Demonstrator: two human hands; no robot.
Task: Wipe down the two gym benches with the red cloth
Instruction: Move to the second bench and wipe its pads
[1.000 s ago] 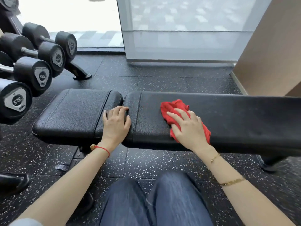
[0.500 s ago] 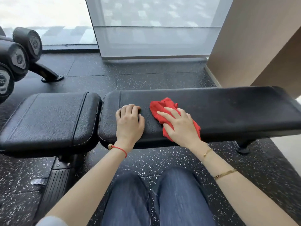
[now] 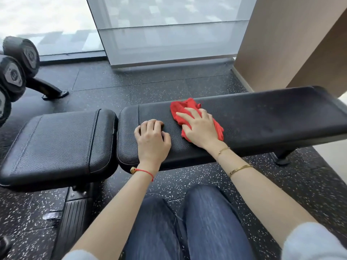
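The red cloth (image 3: 189,113) lies bunched on the long black pad of the gym bench (image 3: 262,119), toward that pad's left half, under the right hand (image 3: 201,128). That hand's fingers are straight and spread, pressing flat on the cloth, which sticks out beyond the fingertips and past the little-finger side (the middle of it is hidden by the palm). Just beside it, apart from the cloth, the left hand (image 3: 152,139) rests on bare pad with fingers curled, holding nothing. The shorter seat pad (image 3: 56,147) sits further left, with dumbbells (image 3: 13,76) beyond on the speckled floor (image 3: 150,87).
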